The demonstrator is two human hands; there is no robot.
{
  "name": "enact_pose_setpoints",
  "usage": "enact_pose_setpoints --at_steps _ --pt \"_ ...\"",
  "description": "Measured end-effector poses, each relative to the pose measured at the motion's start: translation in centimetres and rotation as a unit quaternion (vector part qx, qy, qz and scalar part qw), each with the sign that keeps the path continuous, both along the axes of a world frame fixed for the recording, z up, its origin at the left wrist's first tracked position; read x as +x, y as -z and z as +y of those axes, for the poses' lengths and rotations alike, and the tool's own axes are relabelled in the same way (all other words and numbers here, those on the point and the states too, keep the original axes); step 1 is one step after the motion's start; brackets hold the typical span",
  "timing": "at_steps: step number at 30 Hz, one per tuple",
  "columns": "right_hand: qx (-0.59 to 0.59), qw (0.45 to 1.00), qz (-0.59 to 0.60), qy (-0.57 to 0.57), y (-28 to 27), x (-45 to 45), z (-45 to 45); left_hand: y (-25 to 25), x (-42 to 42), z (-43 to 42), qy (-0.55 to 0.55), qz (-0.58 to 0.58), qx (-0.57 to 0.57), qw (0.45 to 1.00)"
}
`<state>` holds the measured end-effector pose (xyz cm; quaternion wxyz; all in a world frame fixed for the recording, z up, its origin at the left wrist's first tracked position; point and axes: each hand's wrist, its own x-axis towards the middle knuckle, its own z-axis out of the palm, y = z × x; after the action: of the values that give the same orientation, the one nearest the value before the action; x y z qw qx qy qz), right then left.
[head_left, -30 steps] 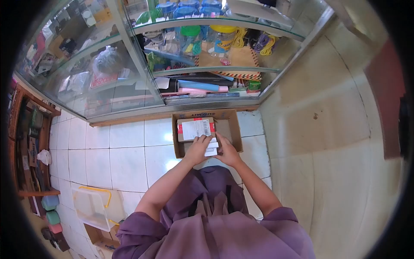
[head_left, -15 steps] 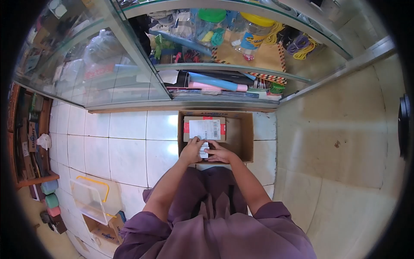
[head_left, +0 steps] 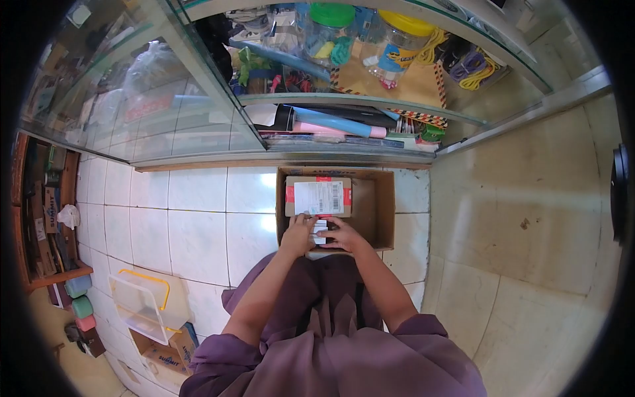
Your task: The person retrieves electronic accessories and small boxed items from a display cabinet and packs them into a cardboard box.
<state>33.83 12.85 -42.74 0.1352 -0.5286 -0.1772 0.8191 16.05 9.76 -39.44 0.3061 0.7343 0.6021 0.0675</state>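
In the head view, an open cardboard box (head_left: 387, 210) stands on the floor in front of my knees. A taped brown parcel (head_left: 291, 192) with red tape and a white label lies in its back left part. Just in front of the parcel is a row of small white boxes (head_left: 319, 231), close to the carton's near side. My left hand (head_left: 297, 235) grips them from the left. From the right, my right hand (head_left: 346, 237) has its fingers curled against them. My fingers hide part of the white boxes; whether these rest on the carton's bottom I cannot tell.
A glass cabinet (head_left: 344, 159) with jars and rolled paper stands just behind the carton. On the left floor are a clear plastic container (head_left: 142, 301) with a yellow handle and another cardboard box (head_left: 165, 354). A wooden shelf (head_left: 56, 274) stands farther left.
The view has shifted slightly, so the carton and cabinet appear a little farther right. Both hands keep their hold on the small white boxes, with hardly any movement.
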Motion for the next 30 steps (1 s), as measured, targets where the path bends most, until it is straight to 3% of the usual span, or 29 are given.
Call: enact_pose_setpoints --at_steps 5,11,15,17,21,25,27,30 --pt "0.002 0.999 -0.006 -0.034 2.1 -1.0 0.2 2.7 0.2 -0.6 -0.089 -0.04 -0.114 0.989" --pt "0.029 0.997 -0.029 -0.061 4.7 -1.6 -0.2 3.9 0.9 -0.6 -0.131 -0.021 -0.172 0.976" --pt "0.022 0.992 -0.054 -0.111 4.1 -1.2 0.3 5.7 0.4 -1.1 -0.034 0.011 -0.15 0.988" --pt "-0.006 0.994 -0.056 -0.092 5.6 -0.2 0.8 3.7 0.7 -1.3 -0.112 0.007 -0.154 0.982" --pt "-0.1 0.994 -0.039 -0.002 4.9 -0.6 1.9 3.0 1.3 -1.2 -0.129 0.018 -0.147 0.981" --pt "-0.046 0.994 -0.085 -0.052 8.0 -4.1 1.1 3.1 1.8 -1.1 -0.165 0.01 -0.157 0.974" --pt "-0.053 0.997 -0.05 0.004 7.2 -5.8 1.0 3.3 1.6 -1.2 -0.173 0.011 -0.136 0.975" --pt "-0.038 0.998 -0.038 -0.029 11.8 -6.8 0.2 3.5 0.8 -1.1 -0.202 0.036 -0.114 0.972"
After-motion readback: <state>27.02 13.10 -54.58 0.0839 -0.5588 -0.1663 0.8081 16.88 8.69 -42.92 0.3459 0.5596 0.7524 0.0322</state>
